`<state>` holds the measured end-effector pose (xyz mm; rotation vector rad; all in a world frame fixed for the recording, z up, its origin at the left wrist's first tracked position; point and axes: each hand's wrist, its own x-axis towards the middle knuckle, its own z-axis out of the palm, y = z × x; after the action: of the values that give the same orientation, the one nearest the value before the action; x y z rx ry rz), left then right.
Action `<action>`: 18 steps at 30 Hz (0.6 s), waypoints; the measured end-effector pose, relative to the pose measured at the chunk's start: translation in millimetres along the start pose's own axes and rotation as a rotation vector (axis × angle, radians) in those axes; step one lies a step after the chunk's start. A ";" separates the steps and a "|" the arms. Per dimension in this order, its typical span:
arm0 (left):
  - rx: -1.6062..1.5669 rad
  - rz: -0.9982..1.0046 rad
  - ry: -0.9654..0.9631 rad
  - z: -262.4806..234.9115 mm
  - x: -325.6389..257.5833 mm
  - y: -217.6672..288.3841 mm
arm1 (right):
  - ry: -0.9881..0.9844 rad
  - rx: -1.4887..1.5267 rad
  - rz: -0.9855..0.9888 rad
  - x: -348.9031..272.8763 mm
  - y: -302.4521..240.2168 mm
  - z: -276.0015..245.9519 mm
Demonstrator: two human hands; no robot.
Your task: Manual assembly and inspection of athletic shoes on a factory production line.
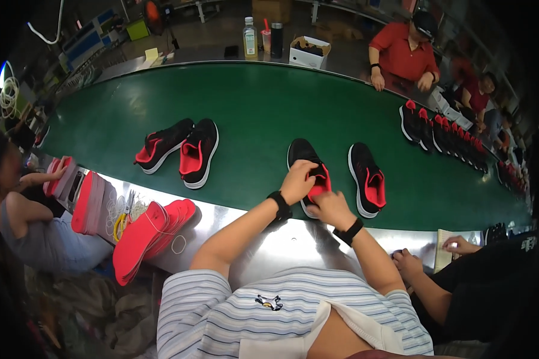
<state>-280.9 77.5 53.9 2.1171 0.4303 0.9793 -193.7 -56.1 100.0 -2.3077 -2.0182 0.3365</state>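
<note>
A black sneaker with a red lining and white sole (301,151) stands on the green conveyor belt in front of me, toe pointing away. My left hand (298,181) is closed at its tongue and collar. My right hand (331,209) is closed at the heel end of the same sneaker, with some fingertips hidden in or behind the opening. Just to the right stands a matching sneaker (365,179), which neither hand touches. Farther left another pair rests on the belt: one sneaker is tilted (163,145), the other upright (200,154). Black bands circle both my wrists.
Red insoles (147,236), yellow-handled scissors (124,216) and rubber bands lie on the metal ledge at left. Co-workers sit on both sides; one in red (404,54) stands across the belt. Several sneakers (446,134) line the far right. A white box (309,55) and bottles stand behind.
</note>
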 end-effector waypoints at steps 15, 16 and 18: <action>-0.964 -0.524 0.094 -89.4 -60.7 112.9 | 0.394 0.725 -0.234 -112.7 -43.0 7.9; -0.967 -0.537 0.092 -92.6 -62.3 120.6 | 0.425 0.652 -0.247 -114.3 -46.2 8.1; -0.815 -0.461 0.056 -96.8 -62.8 130.0 | 0.436 0.655 -0.238 -117.6 -52.7 3.2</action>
<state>-396.5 3.6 160.7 1.1904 0.4251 0.7598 -259.7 -164.7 121.5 -1.5669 -1.6205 0.3674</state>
